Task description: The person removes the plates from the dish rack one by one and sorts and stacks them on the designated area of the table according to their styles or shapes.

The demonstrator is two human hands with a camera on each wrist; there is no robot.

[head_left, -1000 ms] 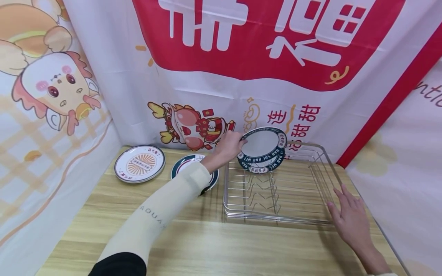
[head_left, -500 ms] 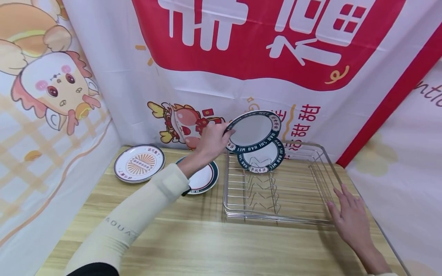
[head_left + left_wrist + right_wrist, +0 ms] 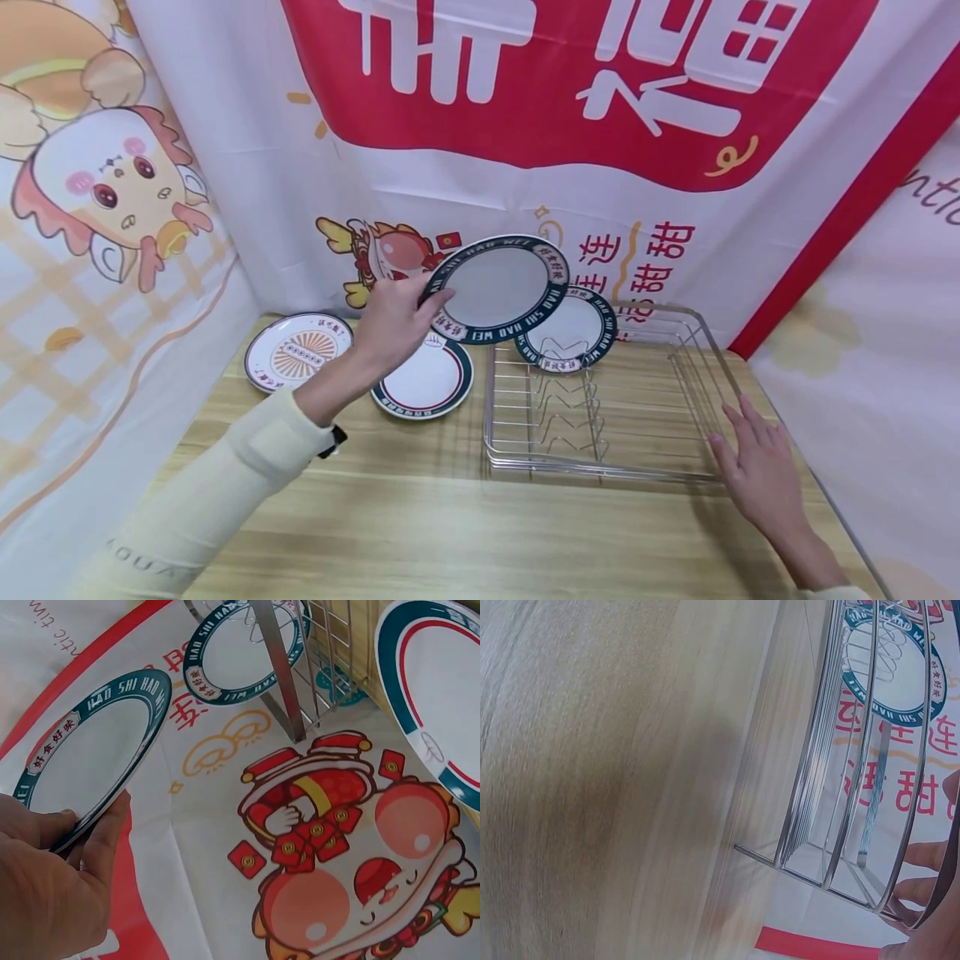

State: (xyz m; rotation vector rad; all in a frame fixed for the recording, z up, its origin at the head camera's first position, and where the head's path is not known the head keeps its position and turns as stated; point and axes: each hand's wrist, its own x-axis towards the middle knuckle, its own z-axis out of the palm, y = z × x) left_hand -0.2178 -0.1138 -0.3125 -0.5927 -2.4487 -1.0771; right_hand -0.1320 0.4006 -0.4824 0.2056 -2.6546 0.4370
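My left hand [image 3: 393, 329] pinches the left edge of a white plate [image 3: 498, 287] with a dark green lettered rim. The plate is tilted in the air, left of the rack. A matching plate [image 3: 570, 329] stands upright at the back of the wire dish rack [image 3: 600, 475]. My right hand [image 3: 757, 467] holds the rack's front right corner; its fingers [image 3: 915, 889] reach over the rim in the right wrist view. Below the held plate lies another plate [image 3: 423, 383], white with a green band and a red ring.
A white plate [image 3: 296, 354] with an orange ray pattern lies at the far left of the wooden table [image 3: 360, 517], apparently atop another. Printed cloth [image 3: 465, 196] hangs close behind the rack. The rack's wire dividers [image 3: 562, 400] stand in a row front to back.
My left hand has moved left with the green-rimmed plate, away from the rack and the upright plate. The right hand stays at the rack's corner. The head view has shifted slightly.
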